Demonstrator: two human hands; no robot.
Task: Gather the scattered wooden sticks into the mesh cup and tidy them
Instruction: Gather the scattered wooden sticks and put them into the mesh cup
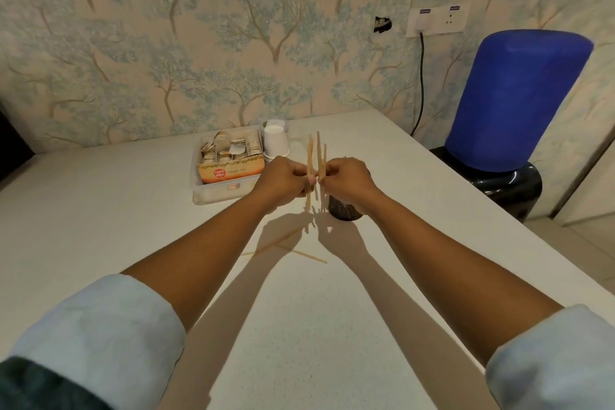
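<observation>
**Sticks squared up in both hands, more left on the counter**

Nearest the camera, two or three loose sticks (286, 248) lie crossed on the white counter (100, 216), partly in the shadow of the forearms, so the gathering is not finished. Above and beyond them, the left hand (283, 178) and the right hand (346, 178) meet fingertip to fingertip, each pinching the held sticks (318, 157), a small bunch kept upright between them. Holding them vertical from both sides looks like a way to level the ends before dropping them in. Their lower tips appear to hang just above the counter, though the blur makes contact hard to judge. The mesh cup (344, 208) stands just beside and behind the bunch, under the right wrist, close enough for a short transfer. Farther back sit a clear tray (199, 191) holding a tea box (229, 172), then stacked paper cups (275, 140) against the wall.
</observation>
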